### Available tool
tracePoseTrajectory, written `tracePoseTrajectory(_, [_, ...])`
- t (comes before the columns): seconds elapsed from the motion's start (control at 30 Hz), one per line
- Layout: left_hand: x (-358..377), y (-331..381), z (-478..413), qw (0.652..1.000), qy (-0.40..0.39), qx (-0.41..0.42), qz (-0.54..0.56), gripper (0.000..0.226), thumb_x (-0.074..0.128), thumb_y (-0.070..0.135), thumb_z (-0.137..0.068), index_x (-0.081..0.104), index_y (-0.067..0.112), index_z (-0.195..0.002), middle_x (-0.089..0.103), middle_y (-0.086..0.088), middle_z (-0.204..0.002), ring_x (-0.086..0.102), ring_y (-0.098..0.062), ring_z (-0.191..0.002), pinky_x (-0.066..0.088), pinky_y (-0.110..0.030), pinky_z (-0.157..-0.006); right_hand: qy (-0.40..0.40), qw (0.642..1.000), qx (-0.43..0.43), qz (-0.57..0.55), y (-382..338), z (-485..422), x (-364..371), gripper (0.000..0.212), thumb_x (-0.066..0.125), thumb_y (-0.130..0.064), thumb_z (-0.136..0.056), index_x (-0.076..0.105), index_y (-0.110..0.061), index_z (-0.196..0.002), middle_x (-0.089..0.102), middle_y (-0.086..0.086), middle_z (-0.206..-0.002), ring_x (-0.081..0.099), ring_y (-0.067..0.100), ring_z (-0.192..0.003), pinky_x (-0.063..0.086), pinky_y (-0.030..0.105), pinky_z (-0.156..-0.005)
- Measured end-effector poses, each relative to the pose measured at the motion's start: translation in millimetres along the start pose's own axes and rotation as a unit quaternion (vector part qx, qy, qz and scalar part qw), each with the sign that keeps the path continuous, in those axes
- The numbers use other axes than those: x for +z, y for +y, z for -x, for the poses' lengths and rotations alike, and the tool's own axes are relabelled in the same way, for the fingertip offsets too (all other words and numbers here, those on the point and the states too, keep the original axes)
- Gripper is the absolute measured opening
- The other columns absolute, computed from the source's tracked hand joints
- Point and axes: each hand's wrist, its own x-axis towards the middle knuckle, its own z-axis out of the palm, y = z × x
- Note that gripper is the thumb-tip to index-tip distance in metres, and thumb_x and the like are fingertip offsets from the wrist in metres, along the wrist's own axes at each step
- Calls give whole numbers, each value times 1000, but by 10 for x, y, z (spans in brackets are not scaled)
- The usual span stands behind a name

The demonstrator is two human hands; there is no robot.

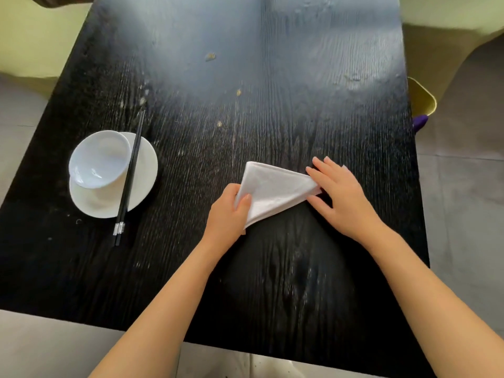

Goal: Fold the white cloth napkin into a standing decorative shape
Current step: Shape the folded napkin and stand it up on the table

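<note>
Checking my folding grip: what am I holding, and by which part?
Left hand pinches the white cloth napkin at its left edge; right hand lies flat on its right corner, gripping nothing.

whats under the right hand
The right hand lies flat on the right corner of the folded white napkin, on the black table. How that corner is folded beneath the palm is hidden.
</note>
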Motion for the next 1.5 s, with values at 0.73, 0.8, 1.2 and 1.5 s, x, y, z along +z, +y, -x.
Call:
tracePoseTrajectory(0.73, [-204, 65, 240, 976, -42, -10, 216, 7, 49, 23, -95, 51, 27, -101, 62, 0, -79, 51, -14, -38, 33, -19, -33, 113, 993, -1, -21, -213, -216, 45, 13, 61, 0, -82, 51, 9, -81, 52, 26, -80, 48, 36, -71, 39, 42, -61])
tracePoseTrajectory(0.8, [-212, 80, 264, 974, -46, -11, 220, 10, 49, 22, -95, 51, 24, -105, 61, 0, -79, 51, -13, -38, 33, -19, -32, 119, 993, -14, -18, -223, -234, 52, 15, 62, 0, -82, 51, 10, -81, 53, 28, -76, 50, 38, -67, 40, 43, -57])
tracePoseTrajectory(1.2, [-449, 38, 192, 912, -208, -52, 350, 39, 62, 21, -88, 47, 20, -124, 69, -18, -103, 48, -8, -45, 37, -14, -37, 9, 933, 67, -353, -238, -426, -177, 27, 53, -8, -88, 45, -31, -79, 68, -3, -68, 68, 9, -64, 59, 26, -57])
tracePoseTrajectory(1.5, [-651, -42, 167, 935, -202, -3, 291, 41, 66, 19, -79, 56, 43, -110, 62, 6, -82, 54, -11, -54, 40, -19, -40, -234, 741, 82, -624, -130, -452, -508, 30, 66, -16, -80, 56, -14, -108, 65, 14, -103, 68, 22, -90, 59, 31, -74])
